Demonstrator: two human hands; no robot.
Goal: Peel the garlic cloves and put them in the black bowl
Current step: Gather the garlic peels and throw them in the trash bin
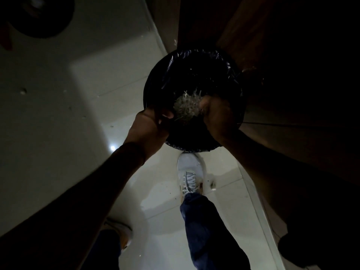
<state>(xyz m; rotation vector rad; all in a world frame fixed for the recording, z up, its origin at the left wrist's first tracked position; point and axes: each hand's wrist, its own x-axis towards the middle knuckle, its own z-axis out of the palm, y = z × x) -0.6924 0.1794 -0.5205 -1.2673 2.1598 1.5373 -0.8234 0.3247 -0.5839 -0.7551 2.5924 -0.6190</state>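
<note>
The scene is very dark. A round bin (194, 75) lined with a black plastic bag stands on the floor in front of me. Over its near half sits a pale, stringy clump of garlic skins (186, 106). My left hand (150, 121) curls its fingers round a black rim at the near left of the bin; whether that rim belongs to the bin or to a separate dish I cannot tell. My right hand (216, 117) lies against the clump's right side with its thumb touching it. Its fingers are hidden in the dark. No peeled cloves show.
Pale floor tiles (78, 94) spread to the left, dotted with small scraps. A brown wooden cabinet (272, 55) stands behind and right of the bin. My white shoe (190, 172) is planted just before the bin. A dark round object (42, 16) lies at the top left.
</note>
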